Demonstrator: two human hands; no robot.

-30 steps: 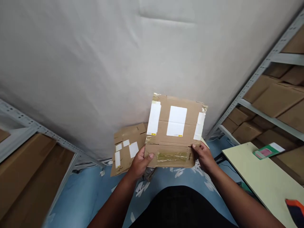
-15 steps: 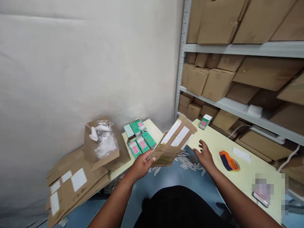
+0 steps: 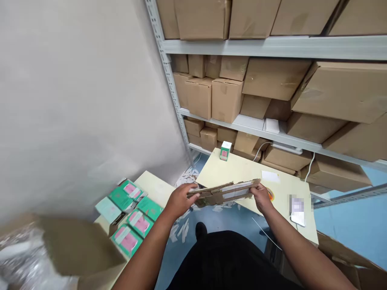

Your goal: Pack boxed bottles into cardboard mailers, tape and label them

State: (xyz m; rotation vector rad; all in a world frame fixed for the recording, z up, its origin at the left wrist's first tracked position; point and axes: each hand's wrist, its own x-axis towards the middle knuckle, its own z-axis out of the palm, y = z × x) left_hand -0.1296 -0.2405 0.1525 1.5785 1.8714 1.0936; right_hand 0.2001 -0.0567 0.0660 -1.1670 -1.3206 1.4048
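Between both hands is a flattened cardboard box (image 3: 213, 197) with white labels, tilted so that it shows nearly edge-on. My left hand (image 3: 182, 200) grips its left end, thumb and fingers closed on it. At the opposite end, my right hand (image 3: 261, 196) pinches the cardboard's corner. Behind the right hand, an orange tape dispenser (image 3: 270, 195) is mostly hidden on the cream table (image 3: 211, 171). A small green and pink box (image 3: 225, 151) stands upright at that table's far end.
Several green boxes (image 3: 149, 208) lie on the left table (image 3: 151, 183), next to an open carton (image 3: 81, 245) with clear plastic wrap. Metal shelves (image 3: 256, 47) full of cartons rise behind the right table. A phone (image 3: 298, 218) lies there. Paper strips (image 3: 183, 229) litter the floor.
My right hand has closed on the cardboard's right end, which was free before. The cardboard has tipped from facing me to nearly edge-on. My view has turned right.
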